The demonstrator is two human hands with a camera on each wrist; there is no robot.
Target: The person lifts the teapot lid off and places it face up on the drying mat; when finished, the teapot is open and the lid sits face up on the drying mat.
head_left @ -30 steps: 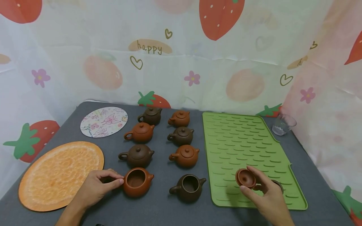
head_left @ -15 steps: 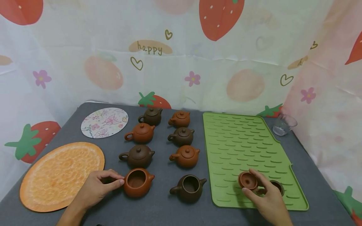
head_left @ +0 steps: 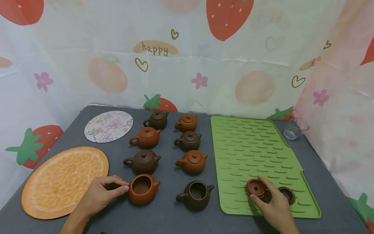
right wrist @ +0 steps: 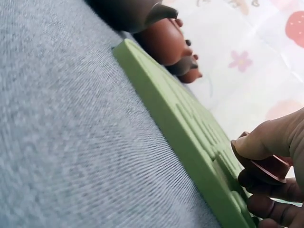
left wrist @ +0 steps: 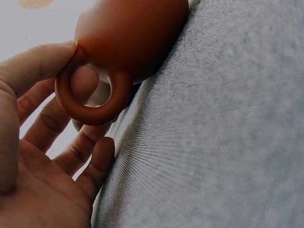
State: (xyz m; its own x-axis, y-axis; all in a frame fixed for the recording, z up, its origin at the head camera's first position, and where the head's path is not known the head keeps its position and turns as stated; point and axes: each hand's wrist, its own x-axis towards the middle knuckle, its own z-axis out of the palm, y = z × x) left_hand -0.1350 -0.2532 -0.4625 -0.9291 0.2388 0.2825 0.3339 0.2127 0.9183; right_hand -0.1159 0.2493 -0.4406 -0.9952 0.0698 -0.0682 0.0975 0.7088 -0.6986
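Six lidded teapots stand behind; left hand pinches teapot handle; right hand pinches reddish lid.

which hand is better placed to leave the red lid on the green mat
Probably the right hand, pinching the red lid over the green mat; the left hand holds the orange pot by its handle, off the mat.

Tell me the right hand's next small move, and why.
Probably ease the red lid onto the green mat and release it: the right hand pinches it underside up over the mat, next to the dark lid lying there, though whether it touches yet is unclear.
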